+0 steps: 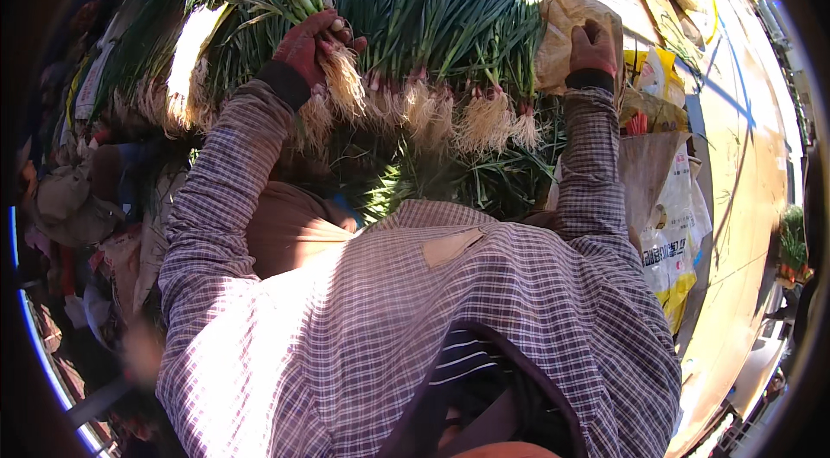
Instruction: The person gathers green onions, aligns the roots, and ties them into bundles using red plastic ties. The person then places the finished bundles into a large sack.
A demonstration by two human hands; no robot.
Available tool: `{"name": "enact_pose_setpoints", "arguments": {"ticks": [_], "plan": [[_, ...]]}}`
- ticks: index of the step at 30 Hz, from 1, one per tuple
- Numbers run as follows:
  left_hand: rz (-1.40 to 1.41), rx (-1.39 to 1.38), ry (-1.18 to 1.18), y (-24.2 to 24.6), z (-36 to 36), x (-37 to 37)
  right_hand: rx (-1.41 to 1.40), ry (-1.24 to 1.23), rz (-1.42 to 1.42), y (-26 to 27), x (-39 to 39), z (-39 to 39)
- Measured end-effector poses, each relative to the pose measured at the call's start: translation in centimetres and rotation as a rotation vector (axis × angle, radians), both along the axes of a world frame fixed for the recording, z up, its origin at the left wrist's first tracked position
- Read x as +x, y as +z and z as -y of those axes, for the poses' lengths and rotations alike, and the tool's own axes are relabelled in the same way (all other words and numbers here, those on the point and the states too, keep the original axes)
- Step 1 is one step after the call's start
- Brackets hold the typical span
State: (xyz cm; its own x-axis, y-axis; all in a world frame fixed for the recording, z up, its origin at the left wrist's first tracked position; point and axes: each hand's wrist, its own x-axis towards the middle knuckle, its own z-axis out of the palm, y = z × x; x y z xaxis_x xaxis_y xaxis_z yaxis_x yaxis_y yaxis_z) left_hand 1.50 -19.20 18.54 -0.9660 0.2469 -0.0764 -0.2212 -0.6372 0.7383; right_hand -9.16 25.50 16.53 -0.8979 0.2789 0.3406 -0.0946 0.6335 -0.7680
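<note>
My left hand (310, 46), in a reddish glove, is closed around a bunch of green onions (342, 69), its pale roots hanging below the fist and its green leaves pointing up and away. Over a brown crinkled sheet (551, 17) rests my right hand (591, 51), also gloved, with curled fingers; whether it pinches the sheet I cannot tell. Between the two hands lies a thick row of green onions (441, 17), leaves away from me and root ends (483, 121) towards me.
Cut green leaves (389, 189) litter the shaded ground before my body. Printed plastic sacks (671, 231) stand beside my right arm, on the near side of a tan surface (746, 179). More onions (146, 62) lie at the left, near a person's hat (65, 199).
</note>
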Motion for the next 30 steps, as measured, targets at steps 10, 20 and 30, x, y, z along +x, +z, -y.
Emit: {"name": "enact_pose_setpoints", "arguments": {"ticks": [10,20,30], "plan": [[-0.086,0.229,0.207,-3.9,-7.6,9.9,0.552,0.639,0.808,-5.1,14.8,17.1],[0.103,0.564,-0.033,-4.6,-7.4,9.5,0.480,0.277,0.667,-12.4,6.5,12.6],[0.382,0.522,0.053,-10.9,-8.0,8.0,1.044,0.452,0.878,-4.5,0.6,4.1]]}}
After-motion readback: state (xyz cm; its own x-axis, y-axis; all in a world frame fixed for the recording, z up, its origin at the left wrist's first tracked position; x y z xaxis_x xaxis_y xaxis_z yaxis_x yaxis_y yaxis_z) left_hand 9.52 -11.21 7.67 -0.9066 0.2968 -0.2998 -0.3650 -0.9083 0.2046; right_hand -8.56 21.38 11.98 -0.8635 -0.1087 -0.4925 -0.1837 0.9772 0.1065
